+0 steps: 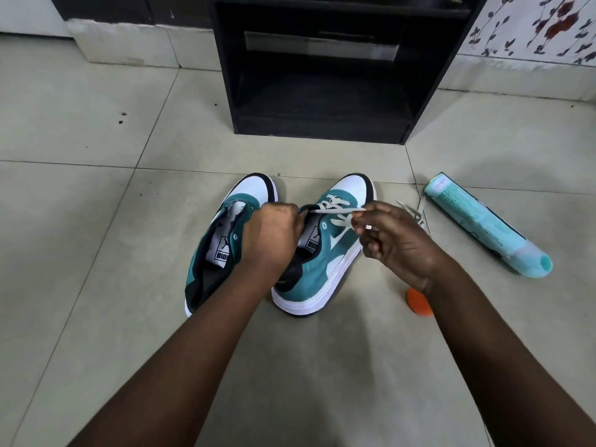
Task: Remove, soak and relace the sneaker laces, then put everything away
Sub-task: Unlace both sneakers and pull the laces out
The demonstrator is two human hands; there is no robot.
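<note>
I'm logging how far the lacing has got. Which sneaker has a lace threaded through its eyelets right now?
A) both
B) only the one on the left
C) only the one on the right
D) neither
C: the right sneaker carries a white lace crossed through its front eyelets, its end pinched by the right hand, while the left sneaker shows bare eyelets.

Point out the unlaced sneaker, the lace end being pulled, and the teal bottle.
unlaced sneaker [254, 188]: head view, white toe cap.
lace end [338, 210]: head view, taut stretch beside the right fingertips.
teal bottle [474, 217]: head view, middle of its body.
</note>
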